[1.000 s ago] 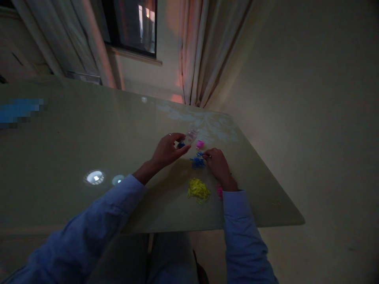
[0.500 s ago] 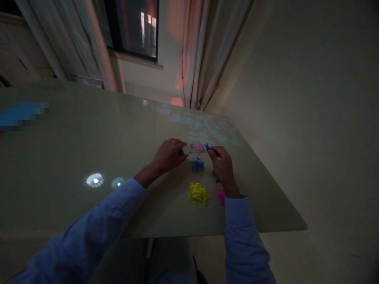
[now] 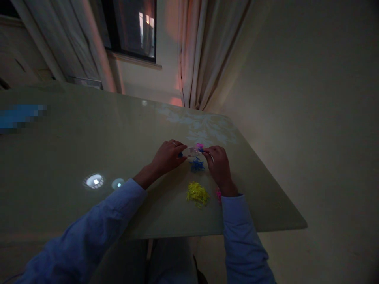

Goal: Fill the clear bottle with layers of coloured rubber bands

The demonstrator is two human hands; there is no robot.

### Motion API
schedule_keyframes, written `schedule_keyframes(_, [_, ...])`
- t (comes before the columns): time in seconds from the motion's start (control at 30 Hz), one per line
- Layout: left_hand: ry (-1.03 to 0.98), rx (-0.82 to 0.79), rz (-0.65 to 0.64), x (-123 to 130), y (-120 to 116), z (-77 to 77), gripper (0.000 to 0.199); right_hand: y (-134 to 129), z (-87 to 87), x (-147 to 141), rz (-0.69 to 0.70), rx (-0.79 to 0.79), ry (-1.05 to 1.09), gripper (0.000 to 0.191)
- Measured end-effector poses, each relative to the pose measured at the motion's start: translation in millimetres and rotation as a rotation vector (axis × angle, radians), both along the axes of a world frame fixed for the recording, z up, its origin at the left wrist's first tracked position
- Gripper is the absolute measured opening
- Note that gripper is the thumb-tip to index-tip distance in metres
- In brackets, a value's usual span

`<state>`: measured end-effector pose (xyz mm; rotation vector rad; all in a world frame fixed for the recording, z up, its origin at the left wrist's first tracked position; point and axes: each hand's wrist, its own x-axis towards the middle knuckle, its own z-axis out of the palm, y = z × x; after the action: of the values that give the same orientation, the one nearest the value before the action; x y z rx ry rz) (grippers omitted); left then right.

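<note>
Glossy tabletop (image 3: 68, 150), clear plastic container (image 3: 192, 152)

Beyond the fingers (image 3: 181, 148): gathered curtain (image 3: 194, 55); farther left, dark-framed window (image 3: 132, 29). Well left: pixelated blue object (image 3: 19, 116). Right: wall (image 3: 310, 110).

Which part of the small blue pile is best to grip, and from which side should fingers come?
At the near edge of the blue pile, probably: pinch a few thin pieces, coming down from the person's side. They look loosely heaped, while the clear container in the left hand crowds the far side.
</note>
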<state>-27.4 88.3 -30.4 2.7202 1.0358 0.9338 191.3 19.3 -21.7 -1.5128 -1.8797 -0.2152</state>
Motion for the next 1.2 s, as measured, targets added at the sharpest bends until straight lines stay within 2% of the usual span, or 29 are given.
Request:
schedule_keyframes(0.43, [0.007,-0.010,0.001,1,-1,-1.0,0.036,0,0.7,-2,0.043,-0.036,-0.002,0.018])
schedule_keyframes(0.7, [-0.032,-0.016,-0.038,1,0,-1.9,0.032,-1,0.6,-3,0.078,0.001,0.160,0.012])
schedule_keyframes(0.83, [-0.047,-0.028,-0.045,2,1,-2.6,0.034,-3,2.6,-3,0.105,0.009,0.252,0.015])
schedule_keyframes(1.2, [-0.143,-0.095,-0.058,2,2,-3.7,0.032,-7,10.3,-5,0.134,0.059,0.320,0.022])
